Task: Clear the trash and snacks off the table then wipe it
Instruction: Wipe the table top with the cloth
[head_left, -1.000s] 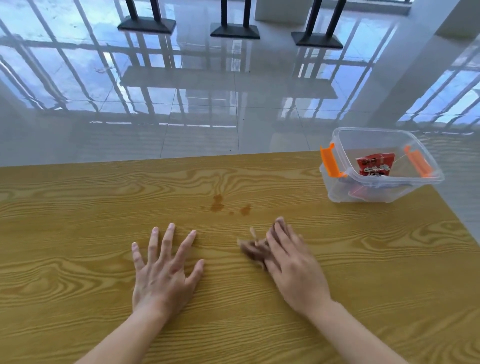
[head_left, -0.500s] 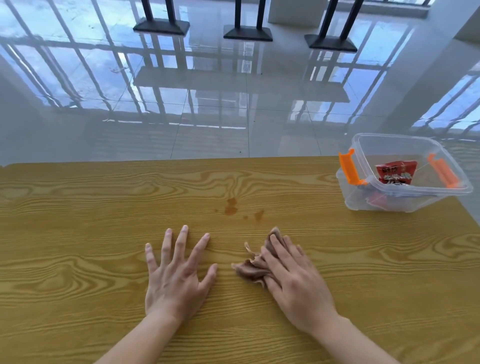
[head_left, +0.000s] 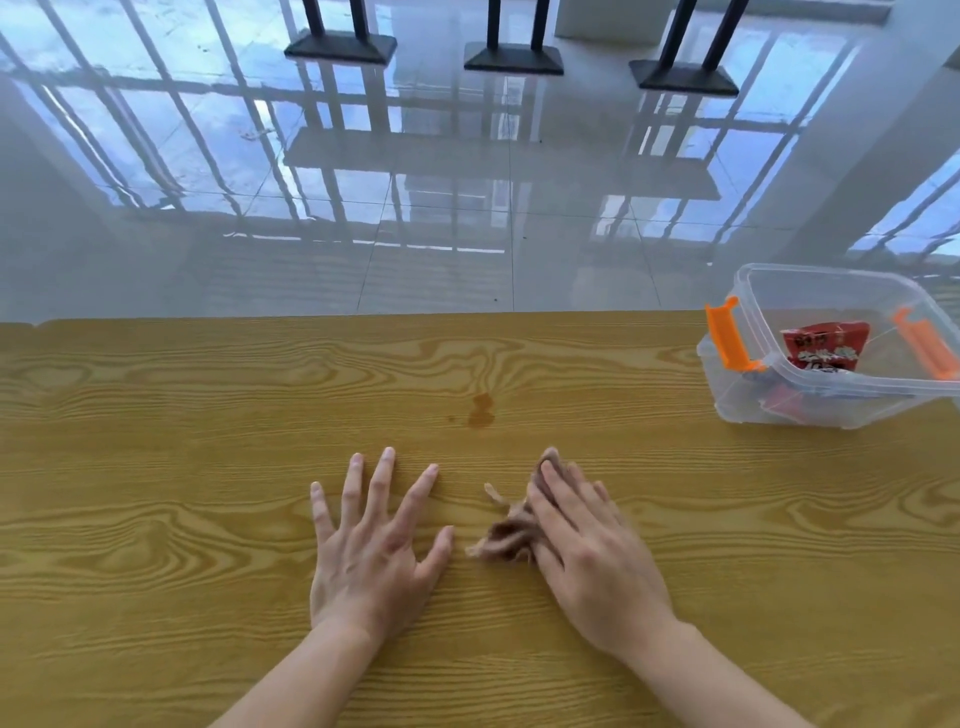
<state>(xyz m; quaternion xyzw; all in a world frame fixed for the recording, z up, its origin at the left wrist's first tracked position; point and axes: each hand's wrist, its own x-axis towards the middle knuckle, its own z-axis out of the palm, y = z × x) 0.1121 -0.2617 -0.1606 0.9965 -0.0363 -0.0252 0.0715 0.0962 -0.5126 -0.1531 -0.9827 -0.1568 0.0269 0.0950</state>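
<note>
My right hand (head_left: 587, 551) presses flat on a crumpled brown cloth (head_left: 506, 535) on the wooden table (head_left: 156, 467), with the cloth bunched out from under its fingers to the left. My left hand (head_left: 374, 540) lies flat on the table beside it, fingers spread, holding nothing. A brown stain (head_left: 480, 410) marks the wood just beyond both hands. A clear plastic box (head_left: 810, 410) with orange clips stands at the far right of the table and holds a red snack packet (head_left: 823, 351).
The table's far edge (head_left: 363, 319) runs across the middle of the view, with glossy tiled floor beyond. Black stand bases (head_left: 511, 57) sit on the floor at the back. The box is cut off by the right border.
The right hand has slid the cloth slightly over the table below the stain. A smaller stain spot to the right of the main one is gone. The view shifted left.
</note>
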